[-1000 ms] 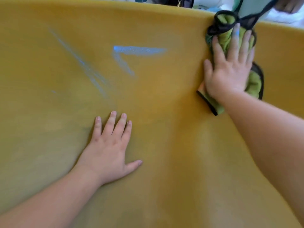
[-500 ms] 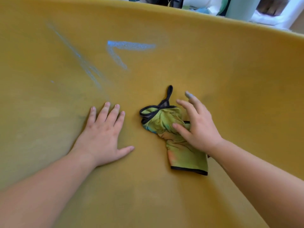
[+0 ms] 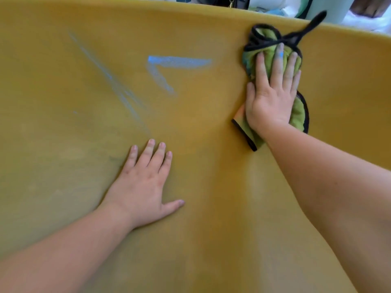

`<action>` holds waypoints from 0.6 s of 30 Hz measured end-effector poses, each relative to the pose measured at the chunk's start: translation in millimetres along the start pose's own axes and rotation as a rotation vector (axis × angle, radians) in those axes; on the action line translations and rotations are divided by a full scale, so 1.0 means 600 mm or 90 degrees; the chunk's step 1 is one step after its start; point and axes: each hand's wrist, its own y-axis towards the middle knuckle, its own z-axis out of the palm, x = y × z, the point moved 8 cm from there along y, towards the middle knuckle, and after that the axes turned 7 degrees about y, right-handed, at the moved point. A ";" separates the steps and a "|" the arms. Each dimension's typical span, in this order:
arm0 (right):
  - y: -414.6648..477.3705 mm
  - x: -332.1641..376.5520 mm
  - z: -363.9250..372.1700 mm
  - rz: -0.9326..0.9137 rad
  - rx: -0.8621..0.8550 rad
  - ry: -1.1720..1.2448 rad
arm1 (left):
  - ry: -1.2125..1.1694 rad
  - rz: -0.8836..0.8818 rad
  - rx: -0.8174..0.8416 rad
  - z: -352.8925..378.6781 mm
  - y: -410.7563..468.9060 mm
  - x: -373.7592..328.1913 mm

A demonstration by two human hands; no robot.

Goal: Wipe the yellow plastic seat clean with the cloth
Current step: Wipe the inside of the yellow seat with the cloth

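Note:
The yellow plastic seat [image 3: 211,187] fills the view, curving up to a rim along the top. My right hand [image 3: 273,92] presses flat on a green cloth [image 3: 297,115] with black trim, high on the seat's right side just below the rim; its black loop sticks up past the rim. Blue smear colours my middle fingertip. My left hand [image 3: 143,180] lies flat with fingers spread on the seat's lower middle, holding nothing. A bright blue angled mark [image 3: 169,66] sits left of the cloth. Fainter blue streaks [image 3: 114,85] run diagonally further left.
Beyond the seat's top rim [image 3: 148,5] there is clutter: white and teal items [image 3: 275,5] and a pale cylinder [image 3: 330,7] at the upper right.
My right hand has swept the cloth from the seat's lower middle up and right to just below the rim. My left hand has stayed flat in place.

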 end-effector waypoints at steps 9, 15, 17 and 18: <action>-0.166 0.256 0.099 -0.574 0.090 0.026 | -0.029 0.010 -0.023 -0.006 -0.003 -0.004; -0.013 0.050 0.015 -0.364 0.000 -0.031 | -0.045 0.011 -0.028 0.002 -0.005 -0.003; 0.059 0.030 -0.029 -0.153 -0.066 0.013 | -0.043 0.011 -0.030 0.003 -0.003 -0.003; 0.080 0.048 -0.038 -0.088 -0.090 0.034 | -0.043 0.011 -0.031 0.003 -0.003 -0.005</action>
